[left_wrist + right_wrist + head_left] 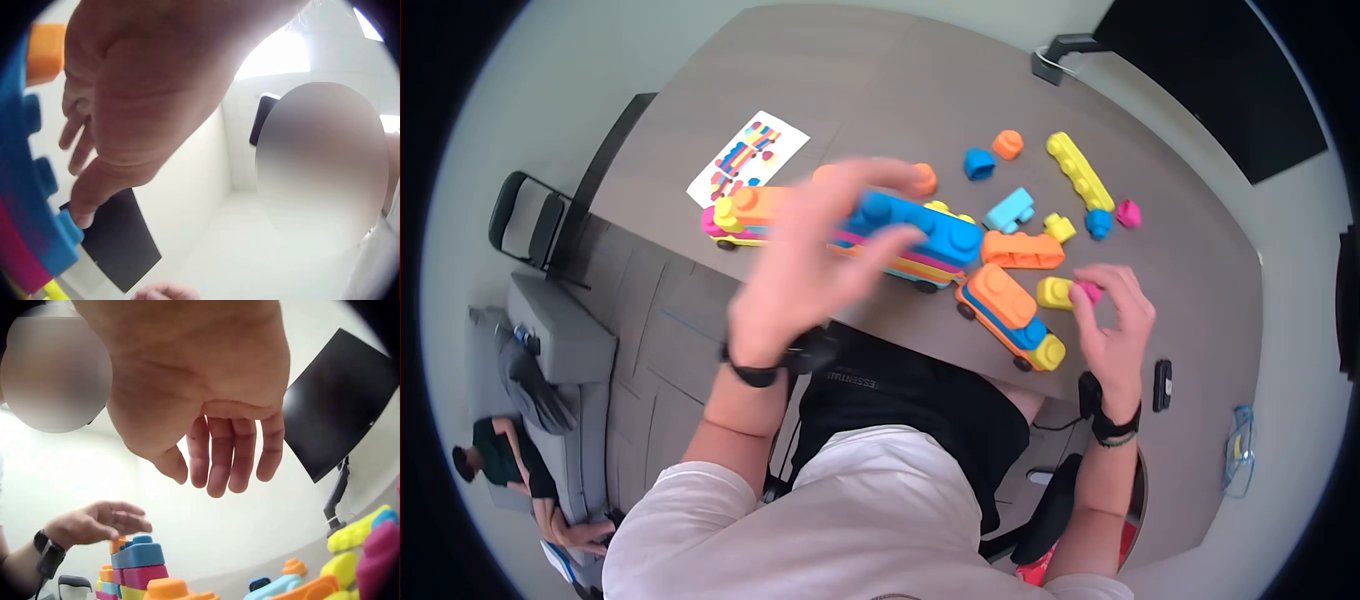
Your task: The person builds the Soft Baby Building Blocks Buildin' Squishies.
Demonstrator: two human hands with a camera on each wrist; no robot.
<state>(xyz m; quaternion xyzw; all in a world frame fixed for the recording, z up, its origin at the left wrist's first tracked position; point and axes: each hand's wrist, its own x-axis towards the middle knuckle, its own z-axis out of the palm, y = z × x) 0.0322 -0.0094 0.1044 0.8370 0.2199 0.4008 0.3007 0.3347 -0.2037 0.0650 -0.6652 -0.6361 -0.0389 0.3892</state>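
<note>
My left hand (805,265), blurred, passes over a long vehicle of stacked toy blocks, its fingers extended and holding nothing. A long blue block (925,228) forms the vehicle's top beside that hand; in the left wrist view the thumb overlaps a stud of the blue block (53,240). My right hand (1122,325) hovers near a yellow block (1054,292) and a pink block (1089,291), fingers loosely bent. Nothing shows between the fingers (219,462) in the right wrist view. A smaller wheeled vehicle (1000,298), orange, blue and yellow, stands between the hands.
Beyond the vehicles lie an orange arched block (1022,250), a light blue block (1009,210) and a long yellow block (1080,172). A picture card (775,158) lies at the left. A monitor (1220,80) stands at the back right. Another person (505,455) sits on a sofa.
</note>
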